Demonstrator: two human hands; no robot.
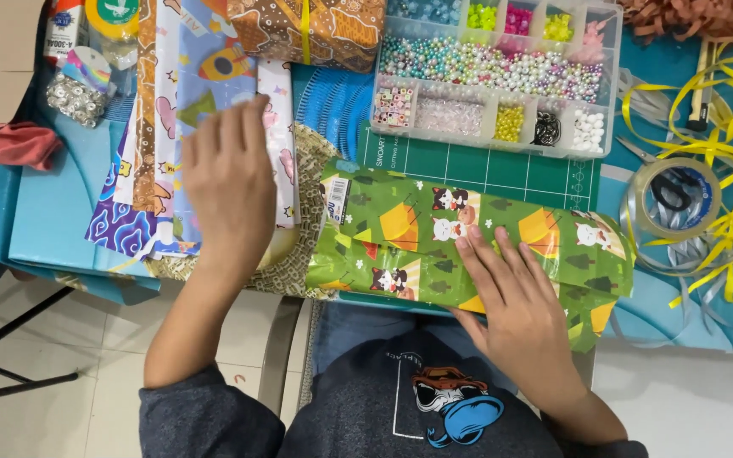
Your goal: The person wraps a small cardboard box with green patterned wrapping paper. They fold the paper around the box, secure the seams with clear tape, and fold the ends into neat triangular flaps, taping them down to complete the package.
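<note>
Your right hand [515, 309] lies flat, fingers together, on the green wrapped parcel printed with cats and tents [477, 246] at the near edge of the counter [53, 220]. Your left hand [229, 182] rests open, clamped on nothing, on the stack of patterned wrapping-paper sheets [171, 102] to the left. A clear plastic bead organiser box [498, 72] sits beyond the parcel.

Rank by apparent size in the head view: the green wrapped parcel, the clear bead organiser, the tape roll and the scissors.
1. Green wrapped parcel, under the right hand.
2. Clear bead organiser, close in size to the parcel, so that order is unsure.
3. Tape roll.
4. Scissors, partly hidden, so unsure.
</note>
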